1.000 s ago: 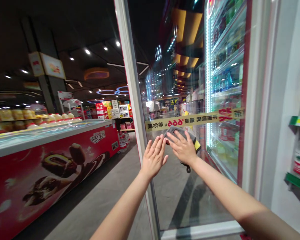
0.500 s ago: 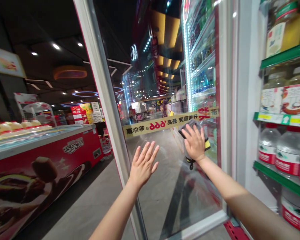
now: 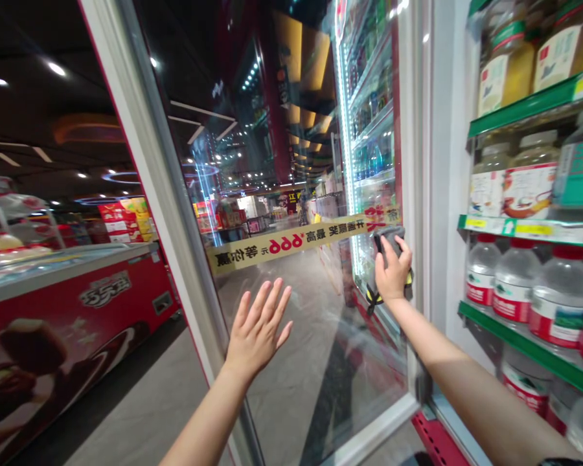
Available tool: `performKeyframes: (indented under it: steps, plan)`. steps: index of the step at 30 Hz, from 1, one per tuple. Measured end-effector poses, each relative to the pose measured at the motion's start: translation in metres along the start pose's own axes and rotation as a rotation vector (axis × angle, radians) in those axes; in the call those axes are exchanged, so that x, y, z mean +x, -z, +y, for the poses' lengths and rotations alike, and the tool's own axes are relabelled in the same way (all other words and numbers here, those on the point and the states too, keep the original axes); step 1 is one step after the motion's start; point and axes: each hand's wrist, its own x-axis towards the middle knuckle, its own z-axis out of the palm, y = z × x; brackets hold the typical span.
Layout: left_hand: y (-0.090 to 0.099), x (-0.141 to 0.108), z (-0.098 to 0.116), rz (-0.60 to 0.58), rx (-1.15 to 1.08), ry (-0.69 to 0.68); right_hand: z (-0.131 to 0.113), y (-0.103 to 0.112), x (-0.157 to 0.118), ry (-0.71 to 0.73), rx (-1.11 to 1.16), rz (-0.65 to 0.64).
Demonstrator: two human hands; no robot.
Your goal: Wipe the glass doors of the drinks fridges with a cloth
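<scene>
Cloth [image 3: 391, 237], soft, light and easy to grip anywhere, was clenched by the fingers of the right hand [image 3: 393, 275] against the glass door [image 3: 315, 336], while the left hand [image 3: 258, 329] was spread open.

The left hand [image 3: 257, 330] is raised and open, its fingers spread, while the right hand [image 3: 392, 272] sits higher and farther right, fingers curled closed, with the right forearm [image 3: 466, 382] stretched out and angled upward.

A grey cloth [image 3: 391, 238] with a yellow edge sits bunched against the cooler's glass door [image 3: 311, 336] under the right hand [image 3: 393, 275].
</scene>
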Motion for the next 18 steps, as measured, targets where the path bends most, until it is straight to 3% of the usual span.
performKeyframes:
  steps: [2, 4, 6, 8, 11, 13, 16, 18]
  plan:
    - [0.001, 0.001, 0.0, 0.008, 0.011, -0.003, 0.0, 0.005, -0.02, -0.01, -0.022, 0.005]
    - [0.0, 0.001, -0.001, 0.025, 0.013, -0.005, -0.006, 0.007, -0.033, 0.108, -0.009, -0.113]
    - [-0.002, 0.002, -0.002, 0.04, 0.006, -0.003, -0.011, 0.003, -0.028, 0.245, 0.037, -0.209]
    - [-0.005, 0.002, -0.001, 0.049, -0.01, 0.012, -0.007, -0.005, -0.012, 0.294, 0.051, -0.224]
    - [-0.01, 0.002, 0.001, 0.055, -0.04, 0.042, 0.013, -0.012, 0.002, 0.126, -0.048, -0.116]
    - [-0.012, 0.001, 0.002, 0.062, -0.054, 0.051, 0.026, -0.01, -0.009, -0.025, -0.12, -0.039]
    - [-0.014, 0.001, 0.002, 0.07, -0.076, 0.028, 0.037, -0.006, -0.034, -0.112, -0.115, -0.055]
    - [-0.014, 0.002, 0.002, 0.083, -0.082, 0.006, 0.039, -0.007, -0.031, -0.12, -0.071, -0.095]
